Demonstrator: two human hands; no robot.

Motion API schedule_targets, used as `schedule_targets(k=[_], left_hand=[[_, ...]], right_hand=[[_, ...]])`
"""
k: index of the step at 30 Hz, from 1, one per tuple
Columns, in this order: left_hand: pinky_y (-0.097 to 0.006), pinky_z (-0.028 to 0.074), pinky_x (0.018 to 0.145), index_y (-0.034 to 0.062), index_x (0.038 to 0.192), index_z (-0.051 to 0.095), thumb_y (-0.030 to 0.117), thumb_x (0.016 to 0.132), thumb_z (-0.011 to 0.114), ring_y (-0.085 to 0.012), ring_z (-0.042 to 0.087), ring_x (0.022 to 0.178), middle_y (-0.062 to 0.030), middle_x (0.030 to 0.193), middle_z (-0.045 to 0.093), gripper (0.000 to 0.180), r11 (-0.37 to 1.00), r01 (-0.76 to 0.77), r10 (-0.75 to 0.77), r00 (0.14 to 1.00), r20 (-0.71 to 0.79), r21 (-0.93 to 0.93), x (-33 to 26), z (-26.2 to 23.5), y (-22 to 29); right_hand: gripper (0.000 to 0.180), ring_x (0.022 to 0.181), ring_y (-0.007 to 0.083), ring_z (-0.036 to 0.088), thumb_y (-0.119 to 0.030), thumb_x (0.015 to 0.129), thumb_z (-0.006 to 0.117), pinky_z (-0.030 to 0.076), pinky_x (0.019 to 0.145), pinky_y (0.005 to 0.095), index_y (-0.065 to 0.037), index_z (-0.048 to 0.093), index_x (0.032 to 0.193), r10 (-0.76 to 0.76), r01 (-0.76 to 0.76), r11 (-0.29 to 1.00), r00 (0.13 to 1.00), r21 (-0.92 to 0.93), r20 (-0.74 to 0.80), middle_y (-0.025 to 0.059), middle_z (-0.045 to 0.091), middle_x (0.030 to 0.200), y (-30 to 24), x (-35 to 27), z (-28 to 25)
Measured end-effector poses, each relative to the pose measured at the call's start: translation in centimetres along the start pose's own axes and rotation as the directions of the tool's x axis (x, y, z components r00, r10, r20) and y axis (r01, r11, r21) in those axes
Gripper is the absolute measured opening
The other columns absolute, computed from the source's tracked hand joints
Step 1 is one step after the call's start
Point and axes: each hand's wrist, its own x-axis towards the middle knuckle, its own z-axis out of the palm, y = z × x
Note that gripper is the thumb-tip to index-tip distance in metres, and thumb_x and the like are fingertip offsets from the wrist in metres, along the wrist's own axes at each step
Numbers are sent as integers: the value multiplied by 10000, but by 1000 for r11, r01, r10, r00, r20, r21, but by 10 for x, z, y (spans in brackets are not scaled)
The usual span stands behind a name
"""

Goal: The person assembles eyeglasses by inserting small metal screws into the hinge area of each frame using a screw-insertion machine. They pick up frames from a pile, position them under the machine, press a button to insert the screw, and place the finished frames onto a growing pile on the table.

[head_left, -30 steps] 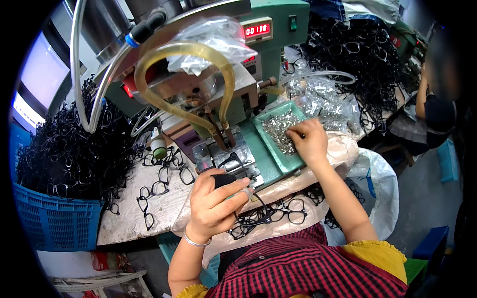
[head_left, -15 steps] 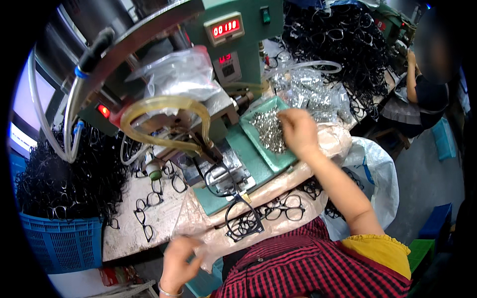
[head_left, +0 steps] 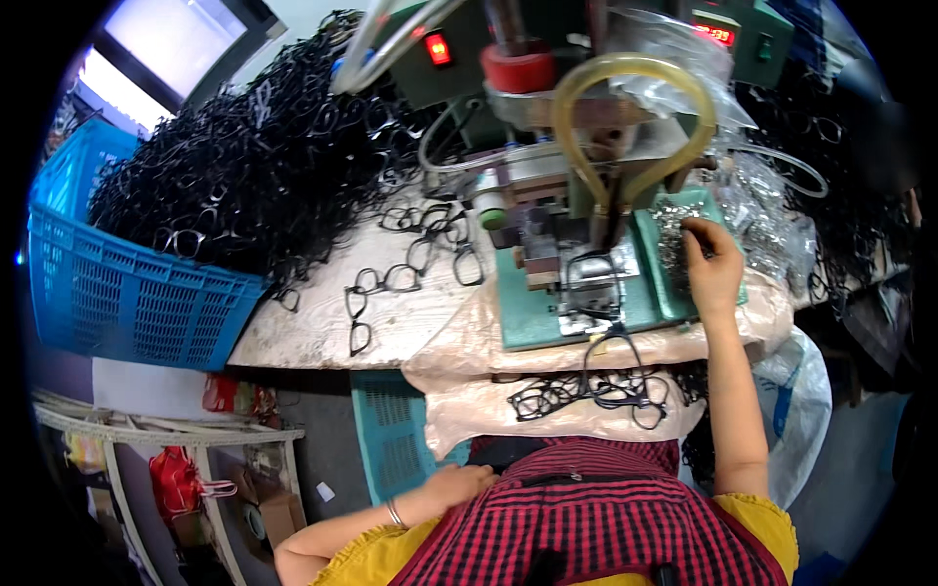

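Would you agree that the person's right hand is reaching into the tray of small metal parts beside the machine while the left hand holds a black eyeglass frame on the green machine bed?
Not quite. The head view shows the right hand at the tray of small metal parts, but the left hand holds no frame on the green machine bed; it is down at the person's lap, by the red checked apron. A black eyeglass frame sits on the bed alone.

A pale, worn worktable [head_left: 322, 327] fills the middle, its front edge draped in crinkled beige plastic sheeting [head_left: 547, 337]; a blue slatted crate [head_left: 127, 293] sits at its left end, heaped with black frames; a bright window [head_left: 171, 39] glows at the upper left, throwing daylight across the bench; below the table the floor looks grey and dim; a white wire rack [head_left: 166, 439] stands at lower left, with what may be red bags [head_left: 181, 479] beside it.
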Motion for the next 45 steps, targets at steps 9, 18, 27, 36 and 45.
schedule_targets(k=[9,18,27,36,45], left_hand=[[-410,526,684,-14,865,721,197,726,790,-350,669,729,-193,806,700,262,584,678,-592,-19,-806,-445,-3,-119,-205],[-231,272,344,53,828,618,136,850,663,-92,415,398,-14,611,553,96,202,-82,-758,618,-209,-976,26,-163,-175],[-247,515,503,48,1124,530,180,857,647,-164,586,644,-85,861,607,320,77,-971,-303,195,-933,-228,76,-213,41],[-259,502,579,70,1006,548,46,839,646,-124,605,741,2,862,608,195,-854,-515,-188,440,-878,-75,75,-243,-24],[-205,389,488,107,899,627,199,999,565,-77,542,604,-24,826,659,149,-552,-788,-575,597,-559,-273,113,-208,-88]], right_hand=[[149,870,219,673,-45,826,710,503,835,309,-11,736,969,6,-7,997,1000,-73,-18,112,721,941,-1,-19,-27],[288,892,173,668,-17,783,704,504,844,301,0,690,1071,-179,126,935,974,331,137,91,706,952,-91,-9,-6],[580,900,109,627,20,794,691,474,851,244,58,468,1327,-2,-168,764,965,623,262,69,667,914,-107,-10,26],[567,963,132,630,60,792,647,472,888,264,49,442,1320,35,-211,711,963,670,267,79,670,966,-122,-16,30],[412,928,148,647,1,794,686,495,863,289,29,575,1190,-54,-66,767,985,638,167,92,672,996,-113,-19,44]])
